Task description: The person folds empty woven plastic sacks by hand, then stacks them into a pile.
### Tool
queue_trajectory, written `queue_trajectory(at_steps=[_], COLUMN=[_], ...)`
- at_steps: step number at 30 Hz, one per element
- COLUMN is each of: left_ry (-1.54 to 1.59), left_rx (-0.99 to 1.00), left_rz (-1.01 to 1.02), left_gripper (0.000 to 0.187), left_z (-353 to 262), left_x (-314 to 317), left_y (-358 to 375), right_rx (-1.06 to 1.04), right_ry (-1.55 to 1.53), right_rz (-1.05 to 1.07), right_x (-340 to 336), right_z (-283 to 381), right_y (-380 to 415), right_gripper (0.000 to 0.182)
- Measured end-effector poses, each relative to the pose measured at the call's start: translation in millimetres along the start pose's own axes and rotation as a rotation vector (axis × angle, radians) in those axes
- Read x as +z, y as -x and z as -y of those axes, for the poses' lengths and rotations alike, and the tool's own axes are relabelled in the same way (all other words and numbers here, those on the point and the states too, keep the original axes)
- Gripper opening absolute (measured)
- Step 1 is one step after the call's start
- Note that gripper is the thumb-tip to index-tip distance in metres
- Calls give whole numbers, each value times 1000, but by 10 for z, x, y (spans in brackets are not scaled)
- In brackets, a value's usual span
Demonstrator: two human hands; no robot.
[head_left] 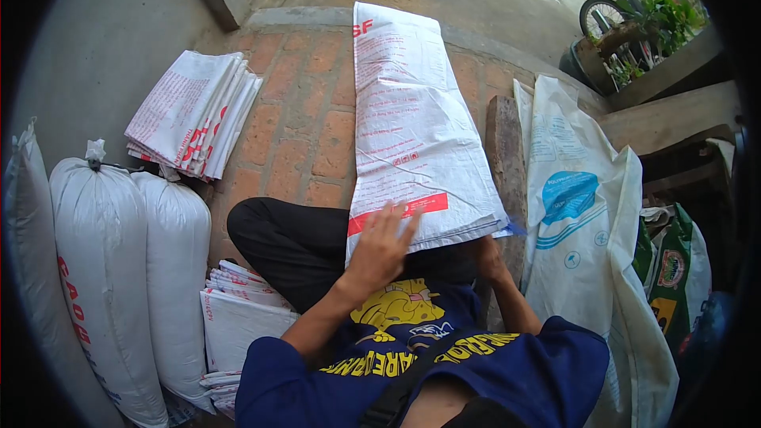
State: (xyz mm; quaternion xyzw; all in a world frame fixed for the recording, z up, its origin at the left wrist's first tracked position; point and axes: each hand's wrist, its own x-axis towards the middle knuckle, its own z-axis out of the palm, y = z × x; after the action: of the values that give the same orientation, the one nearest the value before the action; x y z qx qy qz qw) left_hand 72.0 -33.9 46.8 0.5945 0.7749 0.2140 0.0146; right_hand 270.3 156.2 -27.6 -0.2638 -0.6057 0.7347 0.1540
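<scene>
stretching over brick floor (297, 111) and black-clad legs (285, 230), the printed white sack (412, 135) has the left hand (380, 246) spread on its near end, by the red band (424, 204); the right hand (487, 258) is at its near right corner, fingers hidden, grip impossible to tell.

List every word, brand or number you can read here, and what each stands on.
"SF": flat white sack across the lap.
"GAOH", apparently, lower letters unclear: upright filled sack.
"NGEBOB" and "AREPAN", partly hidden: shirt.
Too small or blurred: the flat sack's other print, stacked sacks, blue-printed sack, green bag.
</scene>
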Motion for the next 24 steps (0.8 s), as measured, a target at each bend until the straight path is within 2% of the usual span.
queue_trajectory(at_steps=[1,2,3,4,6,8,9,11,12,14,15,17,18,20,22,24], left_ry=[-74,-70,-37,-4,-16,-30,-10,19,17,-2,-7,-83,-86,-155,-67,14], left_rx=[-40,-39,-59,-80,-74,-74,-23,48,50,50,51,-61,-53,-189,-134,-94], left_rz=[4,4,21,39,-5,-57,-49,-54,-50,-157,-152,-306,-294,-345,-351,-364], left_gripper=[62,62,53,45,39,35,34,34,34,34,34,35,35,34,32,30], left_z=[63,154,253,311,344,343,332,306,282,254,272,375,443,590,691,631], left_x=[-6,17,52,64,-2,-93,-159,-244,-275,-341,-384,-506,-563,-653,-832,-987], left_y=[90,187,289,353,374,316,272,193,155,92,98,173,222,312,413,454], right_rx=[187,145,74,77,-110,-262,-260,-603,-692,-747,-735,-773,-767,-807,-753,-788], right_ry=[165,362,550,549,747,913,913,1170,1257,971,787,603,527,521,470,449], right_rz=[168,317,459,460,375,14,21,247,337,546,505,368,302,268,348,372], right_x=[-31,54,139,57,-181,-182,-155,-19,59,141,173,225,218,153,97,86], right_z=[177,460,743,729,645,782,879,1072,1096,1100,1087,1157,1178,1175,1203,1315], right_y=[-69,-114,-158,-265,-454,-609,-688,-851,-928,-1047,-1079,-1064,-1035,-1038,-985,-931], right_gripper=[62,65,68,68,77,83,83,74,49,30,28,28,30,31,41,38])
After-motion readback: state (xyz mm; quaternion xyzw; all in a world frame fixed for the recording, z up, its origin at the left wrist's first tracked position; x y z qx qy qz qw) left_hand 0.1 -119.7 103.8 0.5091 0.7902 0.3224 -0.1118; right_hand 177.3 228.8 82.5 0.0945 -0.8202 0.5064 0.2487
